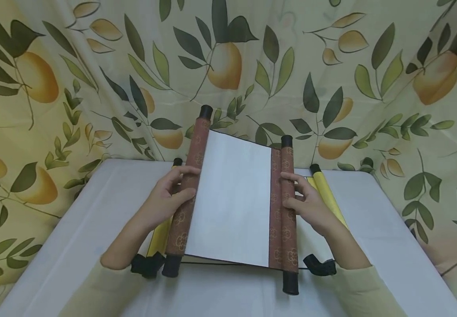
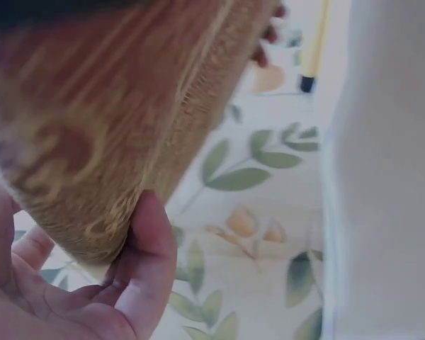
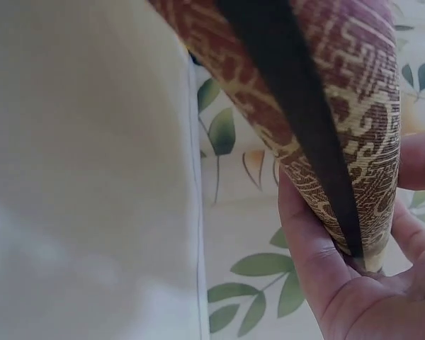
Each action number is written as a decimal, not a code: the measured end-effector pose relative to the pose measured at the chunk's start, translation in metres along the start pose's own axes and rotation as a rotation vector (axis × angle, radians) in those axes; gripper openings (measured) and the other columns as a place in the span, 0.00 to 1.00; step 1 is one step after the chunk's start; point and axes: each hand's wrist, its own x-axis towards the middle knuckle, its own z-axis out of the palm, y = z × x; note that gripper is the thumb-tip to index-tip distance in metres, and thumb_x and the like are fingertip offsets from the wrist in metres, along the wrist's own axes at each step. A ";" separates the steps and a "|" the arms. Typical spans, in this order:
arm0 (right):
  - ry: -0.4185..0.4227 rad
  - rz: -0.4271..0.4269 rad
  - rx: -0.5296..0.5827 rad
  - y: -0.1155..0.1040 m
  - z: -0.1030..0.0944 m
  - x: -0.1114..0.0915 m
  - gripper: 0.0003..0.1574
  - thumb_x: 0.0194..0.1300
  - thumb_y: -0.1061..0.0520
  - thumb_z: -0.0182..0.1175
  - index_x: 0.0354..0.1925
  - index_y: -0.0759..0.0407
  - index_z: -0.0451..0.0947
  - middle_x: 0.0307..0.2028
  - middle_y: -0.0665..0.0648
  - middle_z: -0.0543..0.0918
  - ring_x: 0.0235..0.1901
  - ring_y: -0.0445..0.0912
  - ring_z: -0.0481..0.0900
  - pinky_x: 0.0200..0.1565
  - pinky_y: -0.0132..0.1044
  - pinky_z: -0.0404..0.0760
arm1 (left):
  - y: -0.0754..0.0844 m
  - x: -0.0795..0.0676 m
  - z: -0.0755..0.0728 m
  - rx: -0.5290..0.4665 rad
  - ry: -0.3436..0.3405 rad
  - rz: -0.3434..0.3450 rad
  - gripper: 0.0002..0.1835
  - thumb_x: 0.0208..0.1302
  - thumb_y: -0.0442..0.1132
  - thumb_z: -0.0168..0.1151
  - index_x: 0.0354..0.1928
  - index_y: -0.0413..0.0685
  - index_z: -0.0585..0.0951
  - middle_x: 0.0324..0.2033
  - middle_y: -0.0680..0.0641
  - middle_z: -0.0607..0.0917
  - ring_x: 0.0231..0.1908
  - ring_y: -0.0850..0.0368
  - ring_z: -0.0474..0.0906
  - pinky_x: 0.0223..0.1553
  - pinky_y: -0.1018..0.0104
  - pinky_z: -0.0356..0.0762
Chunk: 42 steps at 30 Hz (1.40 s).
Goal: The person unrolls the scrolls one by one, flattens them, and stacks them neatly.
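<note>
A partly unrolled hanging scroll with reddish-brown patterned borders (image 1: 190,176) and a blank white sheet (image 1: 236,202) is held up, tilted, above the table. My left hand (image 1: 175,189) grips its left roller between thumb and fingers. On the other side, my right hand (image 1: 307,198) pinches the right roller (image 1: 288,211) near its middle. Black caps (image 1: 290,282) end both rollers. Close up in the left wrist view, the left hand (image 2: 127,290) curls round the brocade (image 2: 78,156); in the right wrist view, the right hand (image 3: 340,290) clasps the roller (image 3: 368,142).
Beneath the held scroll, a second scroll with yellow rollers (image 1: 329,193) lies spread on the white table (image 1: 93,211). A black piece (image 1: 148,264) sits by the left wrist, another (image 1: 319,265) by the right. A curtain (image 1: 252,97) printed with fruit and leaves hangs behind.
</note>
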 end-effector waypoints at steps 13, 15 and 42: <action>-0.055 -0.013 -0.039 -0.005 -0.011 -0.002 0.44 0.65 0.68 0.55 0.75 0.53 0.55 0.68 0.68 0.60 0.54 0.62 0.75 0.44 0.45 0.83 | -0.024 -0.003 0.003 0.141 -0.066 -0.109 0.23 0.65 0.41 0.66 0.59 0.52 0.70 0.57 0.44 0.72 0.50 0.44 0.75 0.41 0.56 0.78; -0.058 -0.017 -0.047 -0.005 -0.012 -0.001 0.44 0.65 0.69 0.55 0.75 0.53 0.55 0.68 0.68 0.60 0.54 0.62 0.76 0.44 0.45 0.83 | -0.026 -0.003 0.002 0.154 -0.074 -0.114 0.22 0.65 0.38 0.65 0.58 0.51 0.69 0.58 0.43 0.71 0.51 0.43 0.74 0.42 0.57 0.77; -0.053 -0.007 -0.094 -0.003 -0.013 -0.006 0.43 0.64 0.68 0.56 0.74 0.53 0.56 0.67 0.68 0.61 0.53 0.63 0.76 0.43 0.45 0.83 | -0.035 -0.006 -0.009 0.313 -0.125 -0.084 0.07 0.64 0.36 0.61 0.43 0.52 0.77 0.46 0.49 0.79 0.44 0.49 0.71 0.41 0.57 0.71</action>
